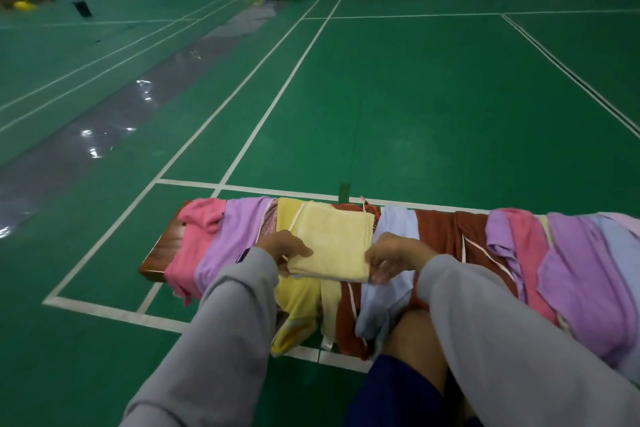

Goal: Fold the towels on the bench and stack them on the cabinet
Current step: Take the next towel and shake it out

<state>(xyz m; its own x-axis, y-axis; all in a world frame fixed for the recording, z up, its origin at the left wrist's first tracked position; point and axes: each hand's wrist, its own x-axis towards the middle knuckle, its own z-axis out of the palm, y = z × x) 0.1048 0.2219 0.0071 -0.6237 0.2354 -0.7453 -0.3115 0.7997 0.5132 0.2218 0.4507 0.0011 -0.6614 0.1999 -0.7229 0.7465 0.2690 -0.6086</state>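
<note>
Green court floor (415, 97) all round you. Long brown wooden surface (161, 253) draped with coloured towels. Folded pale-yellow towel (332, 243) lying mid-surface. Your left hand (284, 250) pinching its near-left corner; right hand (394, 255) gripping near-right edge.

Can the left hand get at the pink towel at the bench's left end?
Probably yes. The pink towel lies uncovered just left of the left hand, with only a purple towel between. But that hand now holds the folded yellow towel.

Soft matt cloth towels (332, 239), glossy varnished wood bench (162, 253), shiny smooth green floor (415, 97)
</note>
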